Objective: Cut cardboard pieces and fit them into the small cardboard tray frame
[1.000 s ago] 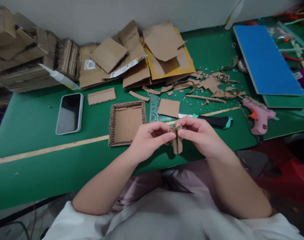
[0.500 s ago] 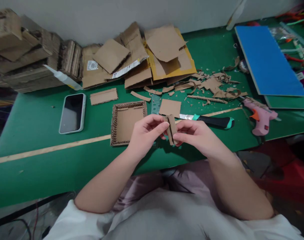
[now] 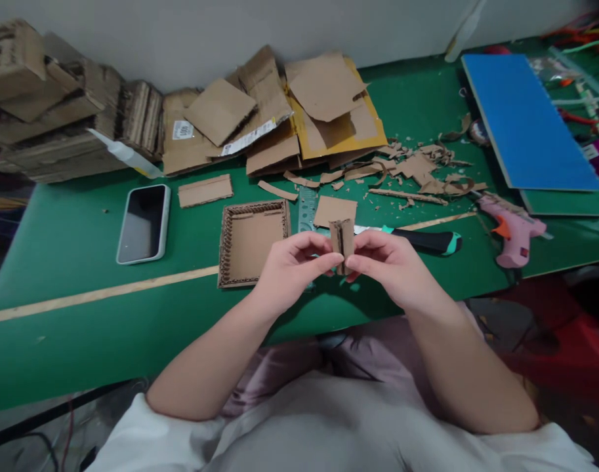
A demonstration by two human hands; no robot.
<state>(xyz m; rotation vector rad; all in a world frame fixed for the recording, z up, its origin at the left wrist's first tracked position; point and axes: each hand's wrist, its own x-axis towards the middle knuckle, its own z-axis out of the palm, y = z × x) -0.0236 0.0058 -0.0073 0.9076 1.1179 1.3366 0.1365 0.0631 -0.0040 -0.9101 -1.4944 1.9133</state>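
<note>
A small folded cardboard piece (image 3: pixel 347 237) is pinched between both hands above the table, a dark gap running down its length. My left hand (image 3: pixel 296 262) grips its left side with thumb and fingers. On the opposite side, my right hand (image 3: pixel 380 261) holds it the same way. Just left of my left hand lies a shallow cardboard tray (image 3: pixel 247 242) with corrugated edges, partly covered by that hand. Behind the held piece are a flat cardboard square (image 3: pixel 335 211), a clear green ruler (image 3: pixel 307 208) and a utility knife (image 3: pixel 427 240), its blade partly hidden.
A phone (image 3: pixel 142 223) and a cardboard strip (image 3: pixel 205 191) lie to the left. Cardboard scraps (image 3: pixel 420 167), a pink glue gun (image 3: pixel 518 233) and a blue board (image 3: pixel 533 121) are on the right. Stacked cardboard (image 3: pixel 58 124) and a glue bottle (image 3: pixel 132 157) stand at the back left.
The cardboard piece has turned more upright, with its gap now facing me. Both thumbs have come closer together at its lower part.
</note>
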